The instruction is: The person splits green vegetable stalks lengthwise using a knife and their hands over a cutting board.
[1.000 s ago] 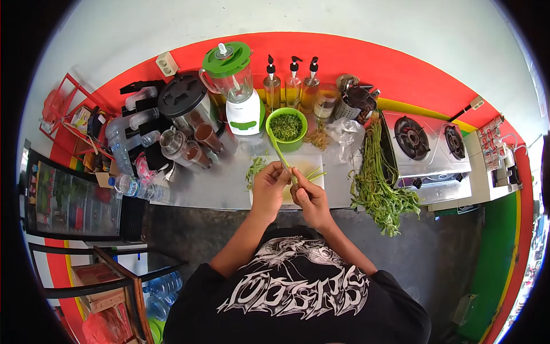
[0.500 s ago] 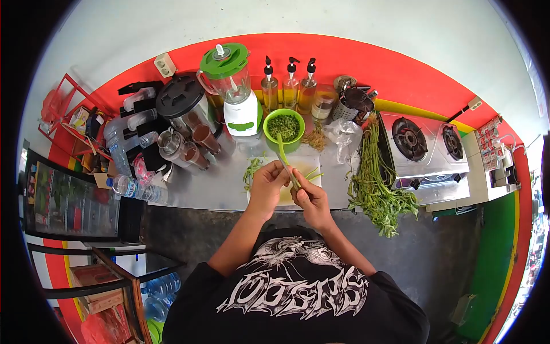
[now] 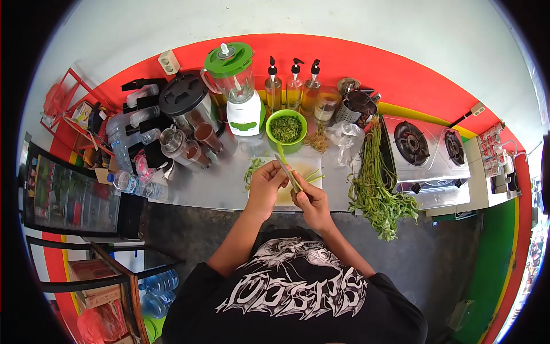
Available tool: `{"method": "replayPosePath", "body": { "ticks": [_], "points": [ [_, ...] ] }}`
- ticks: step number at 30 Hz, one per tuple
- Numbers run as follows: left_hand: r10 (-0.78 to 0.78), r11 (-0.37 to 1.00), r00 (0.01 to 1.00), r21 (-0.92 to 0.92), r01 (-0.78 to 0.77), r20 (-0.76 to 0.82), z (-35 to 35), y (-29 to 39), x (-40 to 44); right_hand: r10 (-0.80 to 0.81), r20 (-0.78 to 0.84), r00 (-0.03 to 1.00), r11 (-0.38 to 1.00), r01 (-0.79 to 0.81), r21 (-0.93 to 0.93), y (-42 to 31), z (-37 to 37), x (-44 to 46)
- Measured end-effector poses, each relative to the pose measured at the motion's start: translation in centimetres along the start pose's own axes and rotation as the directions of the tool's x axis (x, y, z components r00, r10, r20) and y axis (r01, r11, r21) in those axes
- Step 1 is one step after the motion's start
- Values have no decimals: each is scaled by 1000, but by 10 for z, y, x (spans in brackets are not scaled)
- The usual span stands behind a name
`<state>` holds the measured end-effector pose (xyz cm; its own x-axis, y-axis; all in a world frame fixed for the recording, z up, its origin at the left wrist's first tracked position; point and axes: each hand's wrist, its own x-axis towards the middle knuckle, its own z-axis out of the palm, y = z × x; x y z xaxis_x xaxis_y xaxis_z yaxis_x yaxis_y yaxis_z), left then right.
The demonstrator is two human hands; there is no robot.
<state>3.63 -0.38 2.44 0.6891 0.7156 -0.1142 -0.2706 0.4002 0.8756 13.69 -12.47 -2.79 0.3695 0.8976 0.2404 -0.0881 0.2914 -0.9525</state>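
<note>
My left hand (image 3: 266, 187) is closed on a long pale-green vegetable stem (image 3: 281, 151), which points away from me toward the bowl. In my right hand (image 3: 311, 200) is a small knife (image 3: 287, 172), its blade tilted up to the left alongside the stem. Both hands are close together above a white cutting board (image 3: 312, 165). Cut stems (image 3: 314, 176) lie on the board's right side and loose leaves (image 3: 251, 170) at its left edge. Just beyond stands a green bowl (image 3: 287, 148) of chopped greens (image 3: 285, 128).
A big bunch of leafy stalks (image 3: 375, 189) hangs over the counter's front edge beside the gas stove (image 3: 424, 166). Behind the bowl are a blender (image 3: 244, 114), pump bottles (image 3: 294, 90) and a plastic bag (image 3: 345, 137). Metal cups (image 3: 172, 140) and a water bottle (image 3: 126, 182) stand left.
The stem's far end sits slightly lower, and the knife blade shows more plainly. Both hands stay almost in place; the whole view has shifted a little.
</note>
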Motion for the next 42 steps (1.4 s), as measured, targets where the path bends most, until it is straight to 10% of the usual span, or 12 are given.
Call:
{"method": "replayPosePath", "body": {
  "ticks": [19,42],
  "points": [
    [-36,978,990,-197,63,138,-4,-2,-5,113,6,994,989,-113,99,-12,4,4],
    [-35,999,997,42,32,67,-15,9,4,61,-8,998,994,-61,-91,-9,5,-1]
  ]
}}
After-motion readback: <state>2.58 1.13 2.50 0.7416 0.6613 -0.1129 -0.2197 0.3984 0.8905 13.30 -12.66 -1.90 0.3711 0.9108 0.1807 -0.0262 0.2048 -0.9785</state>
